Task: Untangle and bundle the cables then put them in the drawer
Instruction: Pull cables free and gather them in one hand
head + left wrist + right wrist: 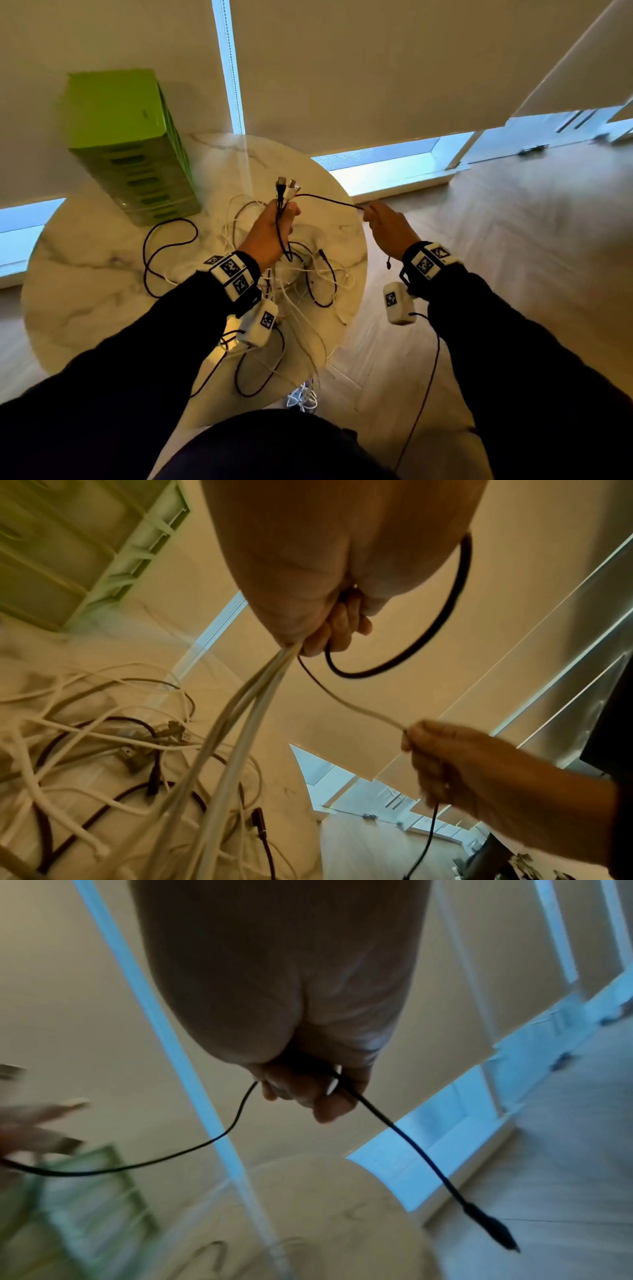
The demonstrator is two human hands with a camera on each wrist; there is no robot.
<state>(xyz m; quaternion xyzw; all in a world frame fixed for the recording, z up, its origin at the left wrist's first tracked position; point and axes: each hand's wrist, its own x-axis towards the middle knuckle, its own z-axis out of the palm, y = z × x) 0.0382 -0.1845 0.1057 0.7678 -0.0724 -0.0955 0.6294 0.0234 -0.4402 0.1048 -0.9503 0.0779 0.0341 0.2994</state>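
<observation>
Round marble-patterned table [85,274]: standing at centre left of the head view on pale wood flooring [513,240], beside drawn beige blinds [376,68].

Green drawer unit [133,147]: sitting at the table's upper left.

Tangle of white and black cables [308,284]: sprawling over the table's centre and trailing off its lower edge.

Left hand [270,233]: raised above the tangle, fingers curling tight round a bunch of cable ends, plugs [287,186] sticking up.

Right hand [387,226]: at centre right, fingers pinching narrowly on a thin black cable [329,198] stretching across from the left hand, its plug end [489,1229] dangling below.
</observation>
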